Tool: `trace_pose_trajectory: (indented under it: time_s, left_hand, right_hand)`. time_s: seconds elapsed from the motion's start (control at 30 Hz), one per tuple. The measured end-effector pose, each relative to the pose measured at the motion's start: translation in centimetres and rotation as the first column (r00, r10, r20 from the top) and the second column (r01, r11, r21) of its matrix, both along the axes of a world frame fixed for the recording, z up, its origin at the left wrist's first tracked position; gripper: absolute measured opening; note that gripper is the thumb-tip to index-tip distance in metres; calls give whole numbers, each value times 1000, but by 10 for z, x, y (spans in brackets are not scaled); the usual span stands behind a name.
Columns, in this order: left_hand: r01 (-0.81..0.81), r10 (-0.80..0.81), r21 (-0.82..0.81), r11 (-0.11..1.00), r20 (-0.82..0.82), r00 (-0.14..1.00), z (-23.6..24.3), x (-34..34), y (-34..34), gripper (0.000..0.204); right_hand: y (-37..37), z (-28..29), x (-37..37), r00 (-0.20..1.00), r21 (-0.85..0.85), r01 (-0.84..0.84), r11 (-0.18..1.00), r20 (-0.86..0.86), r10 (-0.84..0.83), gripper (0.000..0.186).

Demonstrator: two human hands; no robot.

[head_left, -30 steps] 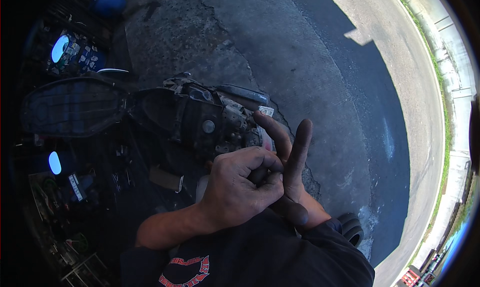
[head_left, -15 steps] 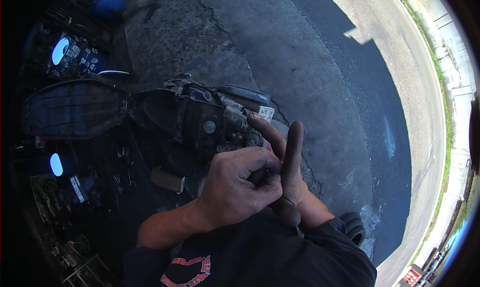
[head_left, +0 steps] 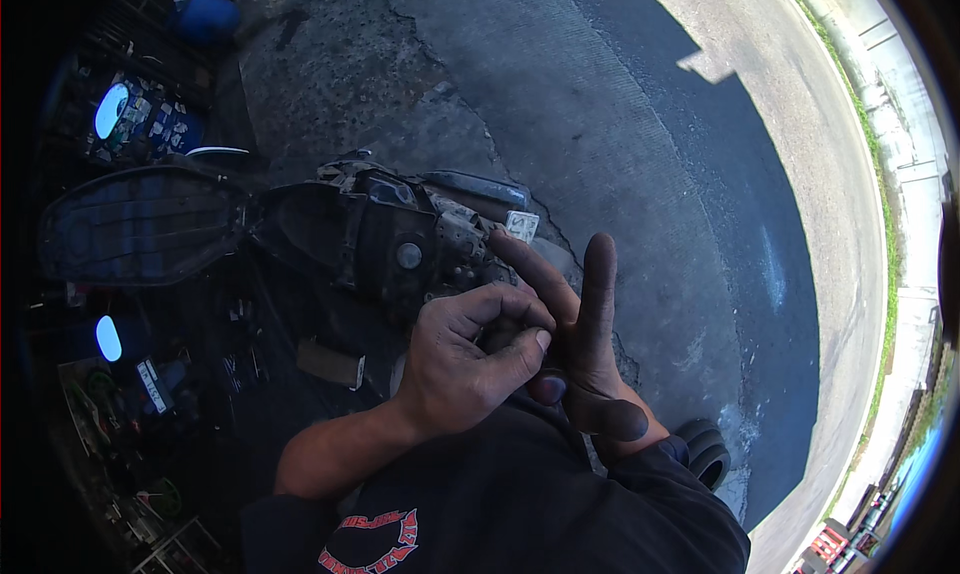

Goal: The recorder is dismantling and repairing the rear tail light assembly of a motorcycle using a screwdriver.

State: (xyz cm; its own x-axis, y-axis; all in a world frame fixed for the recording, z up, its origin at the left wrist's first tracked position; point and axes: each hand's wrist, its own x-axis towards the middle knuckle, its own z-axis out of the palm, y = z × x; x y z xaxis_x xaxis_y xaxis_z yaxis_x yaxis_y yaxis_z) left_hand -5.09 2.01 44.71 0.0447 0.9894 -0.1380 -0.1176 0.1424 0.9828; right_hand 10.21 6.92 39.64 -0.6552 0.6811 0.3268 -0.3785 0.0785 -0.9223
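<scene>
My left hand [head_left: 468, 359] is closed in front of my chest, thumb and fingertips pinched together. What it holds, if anything, is hidden. Right beside it, my right hand [head_left: 590, 359] is palm up with blackened skin. Two of its fingers stretch away from me, its thumb sticks out to the side, and another finger curls in next to the left hand. Beyond both hands stands a scooter [head_left: 388, 229] with bare, worn parts showing. Its seat [head_left: 140, 226] is tipped up to the left, over the open storage well [head_left: 305, 222].
A white plate [head_left: 521, 225] sits at the scooter's rear. Tyres [head_left: 708, 457] lie by my right elbow. A brown box-like piece [head_left: 330, 364] rests on the dark floor left of my hands. At the far left stands a blue drum [head_left: 206, 18]. Cracked concrete [head_left: 560, 104] stretches toward a sunlit road.
My left thumb has slid up against its fingers. My right thumb has swung outward to the right, and a curled finger now shows between the hands. The view has shifted slightly.
</scene>
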Motion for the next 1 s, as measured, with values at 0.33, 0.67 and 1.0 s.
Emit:
trace_pose_trajectory:
  time_s: [0.33,0.67,1.0]
  left_hand:
    - [-3,3,79,997,-4,1000,17,9,-3,16]
    - [-16,35,130,991,-143,989,15,12,0,14]
    - [-15,75,238,971,-245,967,10,14,3,12]
  right_hand:
    - [-5,13,-1,999,-161,37,986,-4,-39,134]
    - [-7,11,2,997,-59,49,997,56,-46,129]
    - [-3,0,3,999,10,37,999,12,-37,107]
